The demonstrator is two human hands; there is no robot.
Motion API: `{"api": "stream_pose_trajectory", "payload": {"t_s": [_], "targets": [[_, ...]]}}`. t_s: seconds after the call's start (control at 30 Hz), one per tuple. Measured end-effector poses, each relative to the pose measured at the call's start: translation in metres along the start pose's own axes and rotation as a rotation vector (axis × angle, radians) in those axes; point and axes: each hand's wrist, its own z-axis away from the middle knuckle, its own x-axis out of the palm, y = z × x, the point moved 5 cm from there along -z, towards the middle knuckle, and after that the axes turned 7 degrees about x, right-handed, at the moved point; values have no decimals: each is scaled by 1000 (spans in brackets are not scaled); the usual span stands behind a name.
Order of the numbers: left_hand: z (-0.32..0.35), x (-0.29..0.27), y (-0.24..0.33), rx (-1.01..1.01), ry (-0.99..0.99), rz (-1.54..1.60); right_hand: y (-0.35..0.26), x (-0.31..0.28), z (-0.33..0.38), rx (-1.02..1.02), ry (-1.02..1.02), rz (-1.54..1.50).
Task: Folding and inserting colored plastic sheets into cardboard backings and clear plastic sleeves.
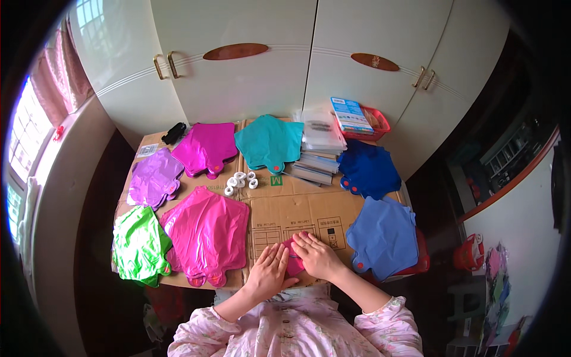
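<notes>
A small folded piece of shiny dark-pink film lies on the cardboard near its front edge. My left hand rests flat along its left side, fingers stretched out and pointing away from me. From the right, my right hand lies over its upper right part with straight fingers. Both palms face down and partly hide the folded film. Just left of my left hand sits a stack of flat hot-pink foil shapes with rounded tabs at the lower edge.
More foil stacks surround the cardboard: green, lilac, magenta, teal, dark blue and light blue. White rolls, clear plastic sleeves and a red basket stand farther back, before white cabinets.
</notes>
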Motion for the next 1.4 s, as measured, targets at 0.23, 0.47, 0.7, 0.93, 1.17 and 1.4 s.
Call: {"api": "stream_pose_trajectory", "payload": {"t_s": [0.23, 0.47, 0.7, 0.93, 1.17, 1.4], "targets": [[15, -22, -5, -66, 25, 182, 0, -3, 0, 27, -10, -15], [7, -34, -34, -166, 49, 31, -1, -2, 1, 21, 14, -48], [-12, -31, -40, -44, -90, -5, -5, -13, 4, 67, 52, -73], [-120, -25, -98, 93, 33, -110, -15, -9, 19, 110, 49, -58], [-175, 6, -102, 141, 48, -220, -15, -12, 27, 158, 47, -81], [-165, 25, -96, 104, 154, -217, -15, -14, 26, 169, 47, -91]]}}
